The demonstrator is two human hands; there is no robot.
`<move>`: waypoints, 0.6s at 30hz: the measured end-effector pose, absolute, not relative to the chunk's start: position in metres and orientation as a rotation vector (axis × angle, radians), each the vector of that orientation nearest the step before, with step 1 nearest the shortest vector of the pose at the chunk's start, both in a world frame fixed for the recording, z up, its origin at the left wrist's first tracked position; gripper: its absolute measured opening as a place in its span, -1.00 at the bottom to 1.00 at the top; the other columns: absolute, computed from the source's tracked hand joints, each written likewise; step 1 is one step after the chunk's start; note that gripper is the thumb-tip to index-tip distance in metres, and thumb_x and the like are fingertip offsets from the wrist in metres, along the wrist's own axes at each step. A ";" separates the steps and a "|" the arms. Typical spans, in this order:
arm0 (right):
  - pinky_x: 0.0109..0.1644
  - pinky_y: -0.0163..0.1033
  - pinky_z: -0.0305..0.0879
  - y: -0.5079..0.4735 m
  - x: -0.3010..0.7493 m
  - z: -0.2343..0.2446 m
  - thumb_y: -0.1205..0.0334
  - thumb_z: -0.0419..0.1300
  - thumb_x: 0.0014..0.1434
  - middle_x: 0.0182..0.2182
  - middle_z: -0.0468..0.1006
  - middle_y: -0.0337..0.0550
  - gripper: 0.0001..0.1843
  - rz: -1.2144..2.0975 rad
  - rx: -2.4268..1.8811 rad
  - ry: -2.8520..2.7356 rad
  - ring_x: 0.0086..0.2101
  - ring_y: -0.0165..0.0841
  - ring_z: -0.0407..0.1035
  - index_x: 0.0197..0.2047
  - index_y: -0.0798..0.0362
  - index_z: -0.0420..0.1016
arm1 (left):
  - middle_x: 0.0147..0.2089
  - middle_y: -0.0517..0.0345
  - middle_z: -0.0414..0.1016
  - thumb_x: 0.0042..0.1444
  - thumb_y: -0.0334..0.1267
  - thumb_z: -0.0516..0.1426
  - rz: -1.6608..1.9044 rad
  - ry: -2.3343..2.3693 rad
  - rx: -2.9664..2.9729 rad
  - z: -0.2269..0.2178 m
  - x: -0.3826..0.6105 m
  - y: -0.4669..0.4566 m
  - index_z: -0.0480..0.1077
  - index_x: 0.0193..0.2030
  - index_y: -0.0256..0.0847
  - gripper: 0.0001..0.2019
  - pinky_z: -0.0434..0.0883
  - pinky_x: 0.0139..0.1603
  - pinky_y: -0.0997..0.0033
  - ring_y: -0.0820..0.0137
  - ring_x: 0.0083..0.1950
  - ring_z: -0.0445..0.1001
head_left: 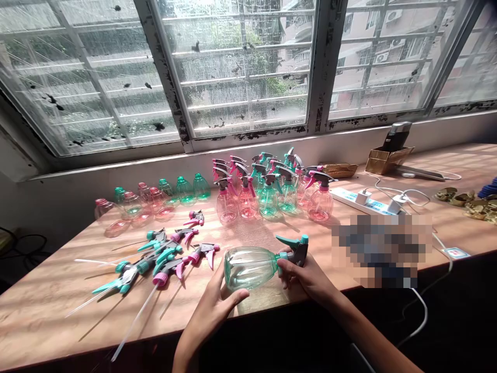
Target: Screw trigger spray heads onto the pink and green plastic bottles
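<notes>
I hold a clear green spray bottle (250,267) on its side over the table's near edge. My left hand (217,305) cups its rounded base with the fingers curled round it. Around the neck, my right hand (305,277) grips just below the teal and grey trigger head (297,246) fitted on the bottle. Loose trigger heads with long dip tubes (163,259), teal and pink, lie in a pile to the left of the bottle.
Several assembled pink and green spray bottles (272,189) stand at the back centre. Headless bottles (155,199) stand at the back left. A power strip (365,202) with cables lies to the right, a cardboard box (388,158) beyond it. The wooden table (50,300) runs under a barred window.
</notes>
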State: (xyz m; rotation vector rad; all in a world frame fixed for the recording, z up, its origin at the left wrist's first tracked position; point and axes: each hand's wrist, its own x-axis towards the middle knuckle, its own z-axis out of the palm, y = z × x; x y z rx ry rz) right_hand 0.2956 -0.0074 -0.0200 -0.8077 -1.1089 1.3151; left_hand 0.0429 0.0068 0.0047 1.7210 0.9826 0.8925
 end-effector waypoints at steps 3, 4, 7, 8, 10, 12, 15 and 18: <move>-0.54 -0.34 0.34 -0.007 0.295 -0.020 0.00 0.40 0.17 -0.55 0.58 -0.29 -0.66 1.302 -0.800 -1.111 -0.62 -0.42 0.45 -0.24 0.04 0.41 | 0.50 0.03 0.15 0.19 -0.10 0.28 0.900 0.963 1.721 0.005 0.042 0.006 0.02 0.50 -0.01 -0.20 0.14 0.47 -0.06 -0.07 0.51 0.05; -0.54 -0.35 0.34 -0.007 0.295 -0.021 0.00 0.39 0.18 -0.56 0.56 -0.31 -0.67 1.293 -0.799 -1.111 -0.62 -0.42 0.44 -0.24 0.04 0.41 | 0.52 0.02 0.10 0.19 -0.11 0.29 0.900 0.949 1.709 0.005 0.043 0.005 -0.05 0.51 0.02 -0.15 0.14 0.47 -0.06 -0.06 0.51 0.07; -0.55 -0.35 0.33 -0.006 0.296 -0.022 0.00 0.37 0.20 -0.61 0.50 -0.37 -0.68 1.272 -0.800 -1.119 -0.64 -0.42 0.42 -0.24 0.03 0.40 | 0.57 0.02 -0.06 0.18 -0.13 0.30 0.913 0.890 1.667 0.003 0.044 0.004 -0.24 0.53 0.12 -0.04 0.15 0.45 -0.10 -0.04 0.47 0.16; -0.55 -0.35 0.32 -0.006 0.297 -0.022 0.00 0.36 0.21 -0.62 0.49 -0.38 -0.68 1.268 -0.802 -1.121 -0.64 -0.42 0.41 -0.24 0.03 0.40 | 0.58 0.03 -0.11 0.19 -0.13 0.29 0.916 0.873 1.657 0.003 0.044 0.003 -0.28 0.53 0.16 -0.03 0.14 0.45 -0.11 -0.03 0.48 0.15; -0.54 -0.35 0.33 -0.006 0.297 -0.023 0.00 0.36 0.22 -0.63 0.47 -0.38 -0.68 1.262 -0.810 -1.127 -0.64 -0.43 0.41 -0.24 0.04 0.40 | 0.60 0.09 -0.19 0.22 -0.14 0.28 0.915 0.863 1.658 0.002 0.045 0.003 -0.31 0.53 0.21 -0.04 0.06 0.48 -0.10 0.01 0.51 0.06; -0.53 -0.34 0.33 -0.006 0.297 -0.023 0.00 0.35 0.22 -0.62 0.47 -0.38 -0.69 1.256 -0.815 -1.134 -0.64 -0.43 0.41 -0.24 0.05 0.41 | 0.60 0.12 -0.21 0.24 -0.15 0.26 0.900 0.870 1.660 0.002 0.045 0.003 -0.36 0.53 0.22 -0.04 0.01 0.49 -0.10 0.04 0.53 0.01; -0.53 -0.34 0.33 -0.007 0.297 -0.022 0.00 0.37 0.21 -0.63 0.47 -0.38 -0.68 1.263 -0.814 -1.139 -0.64 -0.43 0.40 -0.24 0.04 0.41 | 0.59 0.08 -0.13 0.20 -0.12 0.29 0.897 0.910 1.686 0.000 0.043 0.004 -0.26 0.54 0.12 -0.05 -0.03 0.51 -0.11 0.01 0.54 -0.04; -0.55 -0.33 0.33 -0.007 0.296 -0.020 0.01 0.41 0.16 -0.62 0.49 -0.37 -0.65 1.295 -0.816 -1.122 -0.64 -0.41 0.40 -0.22 0.04 0.41 | 0.57 0.05 -0.07 0.18 -0.10 0.30 0.904 0.963 1.736 0.000 0.042 0.004 -0.06 0.51 0.02 -0.14 -0.09 0.53 -0.10 -0.02 0.56 -0.12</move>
